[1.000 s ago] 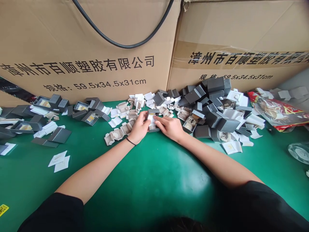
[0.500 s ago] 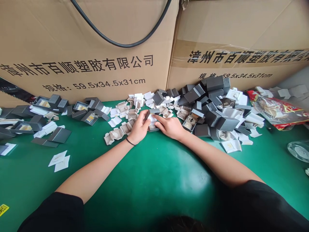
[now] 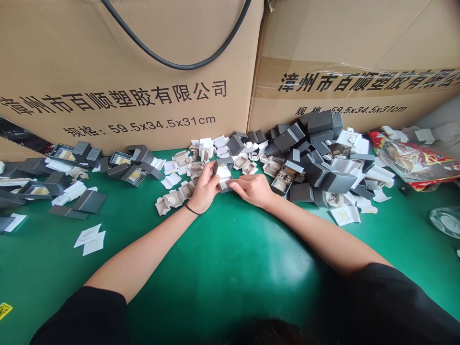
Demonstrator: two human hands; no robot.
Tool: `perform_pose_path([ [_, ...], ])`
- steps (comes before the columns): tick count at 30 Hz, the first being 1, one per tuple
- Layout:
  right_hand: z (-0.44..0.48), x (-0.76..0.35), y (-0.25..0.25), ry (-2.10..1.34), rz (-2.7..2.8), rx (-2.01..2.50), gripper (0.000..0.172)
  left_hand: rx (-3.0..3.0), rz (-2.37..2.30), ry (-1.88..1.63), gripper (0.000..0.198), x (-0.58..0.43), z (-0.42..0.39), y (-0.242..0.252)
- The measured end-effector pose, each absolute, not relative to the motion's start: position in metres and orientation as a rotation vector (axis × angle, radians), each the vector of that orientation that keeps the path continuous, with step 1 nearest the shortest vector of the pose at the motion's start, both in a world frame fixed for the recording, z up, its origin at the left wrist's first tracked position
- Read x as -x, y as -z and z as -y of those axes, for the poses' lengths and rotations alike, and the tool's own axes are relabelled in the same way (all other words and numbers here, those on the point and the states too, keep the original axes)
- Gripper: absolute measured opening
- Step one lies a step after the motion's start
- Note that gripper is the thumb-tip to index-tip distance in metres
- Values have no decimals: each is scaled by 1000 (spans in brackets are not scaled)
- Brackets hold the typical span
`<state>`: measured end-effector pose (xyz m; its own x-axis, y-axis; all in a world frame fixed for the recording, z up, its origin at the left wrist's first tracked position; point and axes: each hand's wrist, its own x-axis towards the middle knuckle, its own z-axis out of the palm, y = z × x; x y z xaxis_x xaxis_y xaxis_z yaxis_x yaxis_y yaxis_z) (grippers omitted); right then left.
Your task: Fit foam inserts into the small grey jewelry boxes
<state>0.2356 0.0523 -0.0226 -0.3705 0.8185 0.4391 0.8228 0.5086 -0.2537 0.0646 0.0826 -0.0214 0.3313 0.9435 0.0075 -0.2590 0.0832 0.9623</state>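
Far-left boxes (image 3: 57,183): black, overlapping; two open ones show gold-coloured contents; the frame edge cuts some, so no total.
White cards (image 3: 94,244): two, overlapping, on the green table (image 3: 223,278) nearer the viewer than these boxes.
Second box group (image 3: 145,154): black; again two open with gold-coloured contents.
Folded liners (image 3: 168,202): greyish, in a row reaching the left hand; too crowded to count.
Left hand (image 3: 203,190): one dark wristband (image 3: 193,211); fingers and thumb closed around the small box's left side.
Small box (image 3: 225,162): one, black, between the two hands.
White insert (image 3: 225,175): one, in the small box; more of it shows than half a second earlier, the right index finger having shifted off it.
Right hand (image 3: 257,189): curled, index fingertip now at the small box's near right edge; whether it pinches anything cannot be told.
Right-hand pile (image 3: 320,122): many black boxes mixed with white pieces; uncountable.
Red-edged bag (image 3: 420,163): one, beside the pile.
Clear round dish (image 3: 445,221): one, cut by the frame.
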Motion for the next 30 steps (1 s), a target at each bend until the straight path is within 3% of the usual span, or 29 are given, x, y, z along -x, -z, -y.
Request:
perform_pose_path([
  [15, -53, -236, 11, -194, 2383, 1532, 43, -1056, -755, -1009, 47, -61, -81, 17],
  [21, -50, -239, 15, -171, 2219, 1397, 41, -1071, -755, -989, 52, -61, -81, 18],
  [30, -53, -230, 15, -155, 2001, 1715, 27, -1226, -827, -861, 62, -59, -77, 14],
])
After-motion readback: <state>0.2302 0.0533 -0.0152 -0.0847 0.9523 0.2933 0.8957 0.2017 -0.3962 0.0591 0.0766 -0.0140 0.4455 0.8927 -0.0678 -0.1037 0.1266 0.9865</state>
